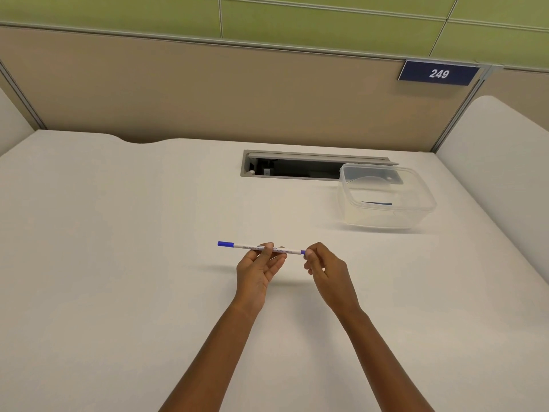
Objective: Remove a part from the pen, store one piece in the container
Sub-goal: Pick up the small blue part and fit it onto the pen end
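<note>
A plain white tabletop (118, 263) fills the lower view, evenly lit with soft shadows. A grey-framed rectangular cable slot (297, 167) is cut into it near the back. Behind stands a beige fabric partition wall (208, 93) topped by pale green panels (297, 19). A dark blue sign reading 249 (439, 73) hangs at the partition's upper right. Rounded white side dividers (490, 162) flank the tabletop.

One pen (246, 246) is at the centre, and two hands hold it: one left hand (258, 272) and one right hand (325, 275). One clear plastic container (427, 200) stands at two o'clock, with one thin blue piece (376, 203) inside. One cable hatch (297, 168) and one number sign (439, 73) lie toward one o'clock.
</note>
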Demonstrator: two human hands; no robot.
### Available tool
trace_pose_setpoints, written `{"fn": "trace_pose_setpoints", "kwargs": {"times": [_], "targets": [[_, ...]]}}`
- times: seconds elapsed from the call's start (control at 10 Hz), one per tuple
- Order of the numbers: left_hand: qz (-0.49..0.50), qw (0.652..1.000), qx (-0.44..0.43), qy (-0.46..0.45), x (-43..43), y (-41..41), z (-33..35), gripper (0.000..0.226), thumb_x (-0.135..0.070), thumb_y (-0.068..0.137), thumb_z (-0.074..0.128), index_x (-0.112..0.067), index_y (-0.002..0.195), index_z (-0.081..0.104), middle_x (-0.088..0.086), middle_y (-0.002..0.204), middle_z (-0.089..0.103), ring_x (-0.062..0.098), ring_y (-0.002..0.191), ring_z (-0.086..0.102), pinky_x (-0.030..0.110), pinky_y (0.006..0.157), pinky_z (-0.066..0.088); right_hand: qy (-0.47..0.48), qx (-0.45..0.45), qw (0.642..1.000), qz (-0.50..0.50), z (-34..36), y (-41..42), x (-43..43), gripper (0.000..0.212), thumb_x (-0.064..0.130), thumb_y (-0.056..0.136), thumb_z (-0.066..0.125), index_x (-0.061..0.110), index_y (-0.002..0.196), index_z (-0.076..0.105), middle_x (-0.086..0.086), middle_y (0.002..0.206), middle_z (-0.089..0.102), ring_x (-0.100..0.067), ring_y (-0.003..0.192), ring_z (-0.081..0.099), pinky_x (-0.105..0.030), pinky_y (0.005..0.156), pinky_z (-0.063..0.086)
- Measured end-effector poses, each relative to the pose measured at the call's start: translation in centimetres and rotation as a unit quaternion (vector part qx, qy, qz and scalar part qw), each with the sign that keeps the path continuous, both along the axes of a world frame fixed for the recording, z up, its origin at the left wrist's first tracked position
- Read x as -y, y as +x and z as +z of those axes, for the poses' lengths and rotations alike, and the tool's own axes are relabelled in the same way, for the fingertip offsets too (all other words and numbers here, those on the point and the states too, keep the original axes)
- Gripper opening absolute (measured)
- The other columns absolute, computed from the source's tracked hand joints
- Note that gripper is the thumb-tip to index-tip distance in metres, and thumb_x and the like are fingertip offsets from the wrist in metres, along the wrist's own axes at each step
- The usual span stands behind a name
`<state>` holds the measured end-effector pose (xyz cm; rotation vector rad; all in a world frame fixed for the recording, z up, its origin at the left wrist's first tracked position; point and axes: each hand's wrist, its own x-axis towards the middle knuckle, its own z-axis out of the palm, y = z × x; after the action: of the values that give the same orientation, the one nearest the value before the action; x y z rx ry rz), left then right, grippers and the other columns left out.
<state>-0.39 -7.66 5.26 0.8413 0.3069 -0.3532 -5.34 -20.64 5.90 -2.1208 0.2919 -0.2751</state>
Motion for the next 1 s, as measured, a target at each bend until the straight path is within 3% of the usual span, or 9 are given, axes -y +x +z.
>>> {"fn": "trace_pose_setpoints", "kwargs": {"times": [0.1,0.2,0.3,0.4,0.5,0.6,0.8,1.0], "targets": [[-0.004,1.000,0.004,0.003,0.1,-0.1,-0.1,0.009,-0.003,0.090,0.053,-0.004,0.085,0.061,0.013,0.084,0.064,0.012,0.062,0.072,0.020,0.060,0.059,0.017,-0.014,1.000,-0.006,0.1,0.3,0.0,0.031,0.024,0.096,0.039,0.020,0.066,0.049,0.005,0.059,0.055,-0.008,0.057,0.051,-0.022,0.060,0.041],[-0.003,1.000,0.003,0.002,0.1,-0.1,-0.2,0.009,-0.003,0.089,0.053,-0.003,0.085,0.061,0.013,0.084,0.064,0.012,0.062,0.072,0.020,0.060,0.059,0.077,-0.051,0.996,-0.008,0.5,0.6,0.1,0.038,0.025,0.096,0.039,0.019,0.059,0.046,0.003,0.052,0.052,-0.010,0.052,0.047,-0.021,0.054,0.036],[0.000,1.000,0.004,0.005,0.1,0.0,-0.2,0.009,-0.003,0.089,0.053,-0.004,0.085,0.061,0.013,0.084,0.064,0.013,0.062,0.072,0.020,0.060,0.059,0.079,-0.066,0.995,-0.006,0.6,0.6,0.1,0.036,0.028,0.096,0.037,0.020,0.063,0.049,0.003,0.054,0.054,-0.012,0.053,0.049,-0.022,0.054,0.038],[0.002,1.000,0.011,0.007,0.0,0.1,-0.2,0.009,-0.003,0.089,0.053,-0.004,0.083,0.060,0.012,0.083,0.064,0.012,0.062,0.072,0.020,0.059,0.059,0.024,-0.045,0.999,0.004,0.2,0.3,-0.1,0.023,0.031,0.096,0.036,0.024,0.080,0.051,0.005,0.061,0.057,-0.012,0.058,0.055,-0.024,0.058,0.041],[-0.001,1.000,0.018,0.015,0.0,0.0,-0.3,0.009,-0.004,0.090,0.053,-0.004,0.083,0.060,0.012,0.084,0.064,0.012,0.063,0.072,0.019,0.060,0.059,-0.023,-0.026,0.999,0.007,-0.2,0.2,-0.1,0.021,0.029,0.096,0.036,0.023,0.082,0.049,0.006,0.061,0.057,-0.016,0.061,0.055,-0.030,0.058,0.042],[-0.004,0.999,0.023,0.022,0.2,-0.1,-0.4,0.009,-0.004,0.090,0.053,-0.005,0.084,0.060,0.011,0.086,0.064,0.012,0.064,0.072,0.020,0.062,0.059,-0.023,-0.023,0.999,-0.003,-0.3,0.4,-0.1,0.028,0.026,0.096,0.035,0.022,0.071,0.047,0.003,0.056,0.052,-0.016,0.056,0.049,-0.031,0.057,0.038],[-0.005,0.999,0.027,0.024,0.5,-0.2,-0.4,0.011,-0.004,0.091,0.051,-0.005,0.083,0.059,0.010,0.086,0.064,0.010,0.063,0.072,0.019,0.062,0.059,0.124,-0.084,0.988,-0.040,0.2,1.2,-0.2,0.041,0.029,0.097,0.037,0.017,0.059,0.048,0.002,0.054,0.044,-0.011,0.044,0.042,-0.020,0.049,0.037],[0.001,0.999,0.031,0.024,0.1,0.0,-0.5,0.011,-0.004,0.091,0.051,-0.005,0.083,0.058,0.011,0.086,0.064,0.011,0.064,0.072,0.020,0.065,0.059,0.022,-0.055,0.998,0.001,-0.2,0.5,0.1,0.021,0.031,0.095,0.039,0.020,0.084,0.053,0.005,0.059,0.057,-0.011,0.054,0.053,-0.018,0.055,0.040]]}}
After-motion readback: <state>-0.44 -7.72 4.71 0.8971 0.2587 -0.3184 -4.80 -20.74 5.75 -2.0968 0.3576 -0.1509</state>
